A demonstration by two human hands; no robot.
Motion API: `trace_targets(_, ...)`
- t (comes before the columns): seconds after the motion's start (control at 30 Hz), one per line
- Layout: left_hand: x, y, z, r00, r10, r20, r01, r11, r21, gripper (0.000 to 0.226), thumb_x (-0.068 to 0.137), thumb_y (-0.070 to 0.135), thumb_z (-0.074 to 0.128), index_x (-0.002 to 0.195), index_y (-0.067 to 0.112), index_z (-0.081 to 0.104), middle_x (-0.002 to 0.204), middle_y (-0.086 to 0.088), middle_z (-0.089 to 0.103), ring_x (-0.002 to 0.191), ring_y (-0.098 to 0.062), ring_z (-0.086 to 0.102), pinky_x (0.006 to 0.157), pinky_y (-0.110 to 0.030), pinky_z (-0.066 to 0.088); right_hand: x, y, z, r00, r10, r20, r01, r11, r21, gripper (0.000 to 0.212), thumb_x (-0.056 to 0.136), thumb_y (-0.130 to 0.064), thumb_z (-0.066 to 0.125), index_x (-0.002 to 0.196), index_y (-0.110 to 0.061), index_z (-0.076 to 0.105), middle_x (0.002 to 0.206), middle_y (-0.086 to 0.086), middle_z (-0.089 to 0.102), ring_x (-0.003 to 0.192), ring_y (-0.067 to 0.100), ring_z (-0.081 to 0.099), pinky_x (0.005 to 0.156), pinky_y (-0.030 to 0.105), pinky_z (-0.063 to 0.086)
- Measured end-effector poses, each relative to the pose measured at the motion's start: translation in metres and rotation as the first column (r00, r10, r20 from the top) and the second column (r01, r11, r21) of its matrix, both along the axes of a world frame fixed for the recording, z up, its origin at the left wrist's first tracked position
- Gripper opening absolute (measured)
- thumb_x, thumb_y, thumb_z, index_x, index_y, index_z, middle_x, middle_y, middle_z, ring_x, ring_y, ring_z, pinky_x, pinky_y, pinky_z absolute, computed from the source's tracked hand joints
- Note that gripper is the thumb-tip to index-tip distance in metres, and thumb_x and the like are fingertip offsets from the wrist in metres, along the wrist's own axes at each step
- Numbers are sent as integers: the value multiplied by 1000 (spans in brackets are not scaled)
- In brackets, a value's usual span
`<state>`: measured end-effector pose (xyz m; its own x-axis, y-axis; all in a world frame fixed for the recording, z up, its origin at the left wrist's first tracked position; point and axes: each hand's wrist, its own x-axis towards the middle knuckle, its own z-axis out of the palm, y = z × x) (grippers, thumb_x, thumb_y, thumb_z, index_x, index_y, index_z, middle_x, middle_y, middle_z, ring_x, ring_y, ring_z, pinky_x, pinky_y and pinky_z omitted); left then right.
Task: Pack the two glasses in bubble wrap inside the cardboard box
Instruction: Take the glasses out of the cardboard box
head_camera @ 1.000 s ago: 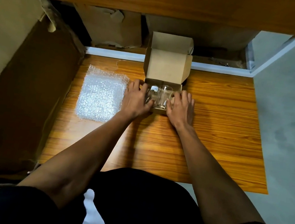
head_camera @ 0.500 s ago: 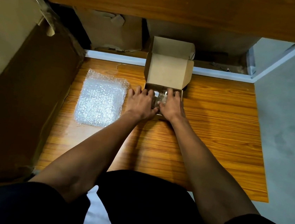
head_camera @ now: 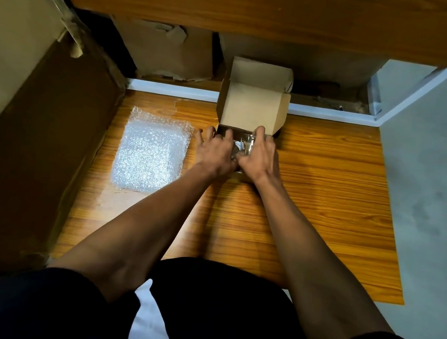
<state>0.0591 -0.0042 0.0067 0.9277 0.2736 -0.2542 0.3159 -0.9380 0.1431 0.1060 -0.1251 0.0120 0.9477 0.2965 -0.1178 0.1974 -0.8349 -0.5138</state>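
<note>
A small cardboard box (head_camera: 253,108) stands at the far middle of the wooden table, its lid flap upright. Two clear glasses (head_camera: 243,147) sit at the box's open front, mostly hidden between my hands. My right hand (head_camera: 260,155) curls over the right glass, fingers on its rim and thumb at its near side. Lying over the left side of the box is my left hand (head_camera: 214,151), fingers spread and thumb against the glasses. A sheet of bubble wrap (head_camera: 150,152) lies flat on the table left of the box.
The wooden table (head_camera: 325,195) ends on the right at a grey floor. A large cardboard carton (head_camera: 27,119) leans along the left edge. More cartons stand behind a white ledge (head_camera: 170,89), under a wooden shelf.
Both hands have moved in from the glasses' sides to cover them at the box's opening. The right hand's fingers have curled over the right glass. The view shifted slightly.
</note>
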Motion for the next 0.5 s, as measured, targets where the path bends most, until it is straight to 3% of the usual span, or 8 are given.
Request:
trace_targets(0.13,-8,1,6,989,-27,146,22,999,39,69,95,61,57,144,15,41,138,-19,59,137,-40,44,109,-57,36,-4,-12,13,990,30,137,-43,994,98,66,77,-21,86,128,-16,45,129,12,53,107,22,58,74,25,50)
trace_targets(0.2,-10,3,11,968,-12,252,28,998,-62,65,96,53,65,143,16,40,135,-18,55,124,-36,54,93,-44,48,-5,-22,17,977,31,213,-58,991,120,66,76,-23,86,126,-15,44,125,10,54,106,21,59,79,28,57)
trace_targets(0.27,-10,1,15,939,-16,343,67,988,-137,61,94,44,72,140,16,42,132,-14,52,117,-30,58,81,-33,45,-6,-34,20,962,19,274,-48,994,102,72,75,-26,88,131,-16,42,125,10,52,105,20,59,80,29,60)
trace_targets(0.37,-6,-9,24,913,-80,400,150,978,-146,61,92,39,75,140,17,44,134,-10,48,118,-26,54,89,-35,51,-5,-54,21,951,0,309,-15,999,45,88,74,-28,89,145,-19,36,133,12,45,103,19,55,78,26,56)
trace_targets(0.5,6,-34,34,882,-207,424,294,944,-151,72,91,33,75,152,19,39,146,-10,40,128,-28,47,100,-38,50,-6,-85,21,952,-61,301,63,998,4,81,74,-23,90,143,-19,47,135,12,43,110,26,58,83,36,61)
